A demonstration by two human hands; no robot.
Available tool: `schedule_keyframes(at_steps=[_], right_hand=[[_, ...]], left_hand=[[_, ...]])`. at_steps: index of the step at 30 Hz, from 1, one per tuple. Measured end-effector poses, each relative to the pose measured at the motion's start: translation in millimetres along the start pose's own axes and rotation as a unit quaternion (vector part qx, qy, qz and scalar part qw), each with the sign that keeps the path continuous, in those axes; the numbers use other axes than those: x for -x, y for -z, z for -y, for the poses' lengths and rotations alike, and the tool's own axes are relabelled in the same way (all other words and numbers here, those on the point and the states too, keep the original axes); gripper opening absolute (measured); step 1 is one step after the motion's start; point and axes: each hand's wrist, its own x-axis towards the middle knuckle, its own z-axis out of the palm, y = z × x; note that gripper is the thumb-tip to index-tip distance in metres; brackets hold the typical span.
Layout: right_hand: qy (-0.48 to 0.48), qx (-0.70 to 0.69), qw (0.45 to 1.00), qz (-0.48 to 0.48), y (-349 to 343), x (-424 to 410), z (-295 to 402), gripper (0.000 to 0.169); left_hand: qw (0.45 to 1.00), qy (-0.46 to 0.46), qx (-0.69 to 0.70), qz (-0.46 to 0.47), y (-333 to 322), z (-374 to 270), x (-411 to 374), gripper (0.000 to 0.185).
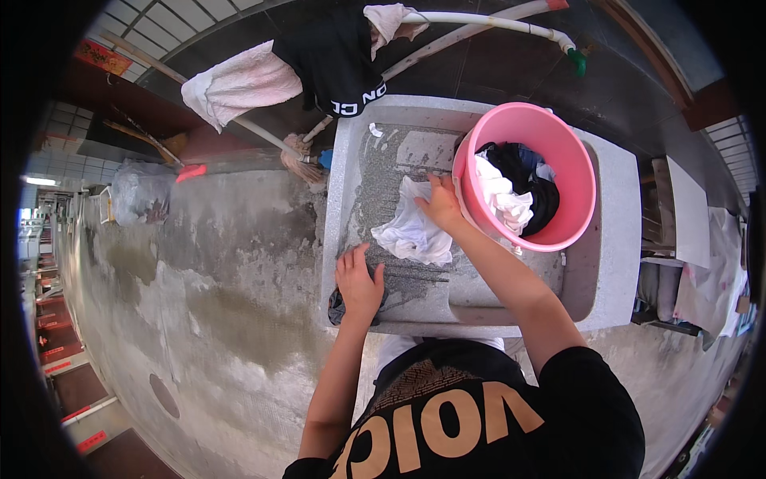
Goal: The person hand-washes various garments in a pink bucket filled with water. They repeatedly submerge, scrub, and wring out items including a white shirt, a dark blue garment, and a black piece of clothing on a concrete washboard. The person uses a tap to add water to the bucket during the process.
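Note:
A wrinkled white cloth (413, 230) lies on the ribbed washboard side of a stone laundry sink (392, 329). My right hand (444, 206) is at the cloth's right edge, beside the pink bucket (526, 236), with thumb and fingers apart. Whether its fingertips press on the fabric is hard to tell. My left hand (360, 286) hovers over or rests on the near left corner of the sink, fingers spread. Partly hidden under it is a dark bundled cloth (336, 306). White clothes (505, 200) and black clothes (541, 206) lie inside the bucket.
Behind the sink, a pale towel (245, 81) and a black garment (332, 57) hang over a pole. A white pipe with a green-ended tap (576, 61) reaches over the back. A mop (299, 161) stands left of the sink. To the right is a cluttered shelf (673, 215).

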Motion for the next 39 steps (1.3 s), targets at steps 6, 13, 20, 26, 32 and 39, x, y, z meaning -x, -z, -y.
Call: schedule_keyframes(at_steps=[6, 13, 20, 26, 32, 39], right_hand=[[0.040, 0.109, 0.993, -0.005, -28.9, 62.5, 6.1, 0.039], [0.300, -0.129, 0.944, -0.040, -53.1, 103.4, 38.4, 0.028], [0.129, 0.038, 0.964, -0.229, -65.2, -13.4, 58.3, 0.022], [0.160, -0.120, 0.975, -0.099, -59.2, 95.3, 58.4, 0.015], [0.197, 0.051, 0.974, -0.101, -60.3, -27.3, 21.4, 0.010], [0.196, -0.046, 0.979, -0.002, -67.1, 102.6, 62.7, 0.016]], left_hand=[[0.999, -0.018, -0.043, 0.016, -38.2, 13.4, -4.6, 0.062], [0.985, -0.002, -0.168, 0.025, -86.5, 29.3, -28.7, 0.069], [0.985, -0.034, -0.159, 0.053, -94.7, 25.3, -34.8, 0.070], [0.984, -0.001, -0.157, 0.079, -93.4, 34.5, -30.8, 0.072], [0.989, -0.058, -0.130, 0.043, -96.9, 25.7, -37.4, 0.077], [0.994, -0.015, 0.085, -0.073, -62.3, 42.1, -19.7, 0.070]])
